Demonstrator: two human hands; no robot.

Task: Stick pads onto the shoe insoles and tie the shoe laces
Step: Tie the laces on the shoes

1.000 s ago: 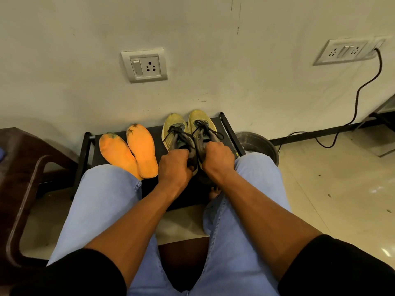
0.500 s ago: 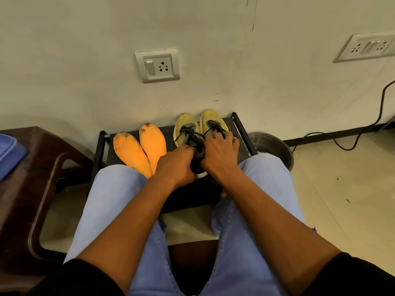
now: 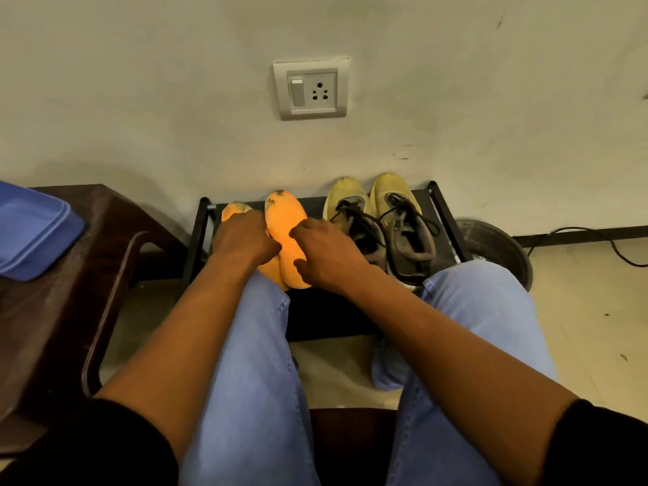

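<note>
Two orange insoles (image 3: 284,236) lie side by side on the low black rack (image 3: 445,219) by the wall, left of the yellow shoes (image 3: 378,222). We see no pads stuck on them yet, and the black laces (image 3: 354,219) hang loose, so we judge both jobs undone. Our left hand (image 3: 245,236) rests over the left insole, grip unclear; our right hand (image 3: 324,250) pinches the other's edge. Their toe tips look worn dark.

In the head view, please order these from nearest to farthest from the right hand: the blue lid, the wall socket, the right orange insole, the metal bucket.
From the right hand:
1. Right orange insole, touching the fingers, just to its left.
2. Metal bucket, on the floor to the right.
3. Wall socket, on the wall above.
4. Blue lid, far left on the brown chair.
</note>
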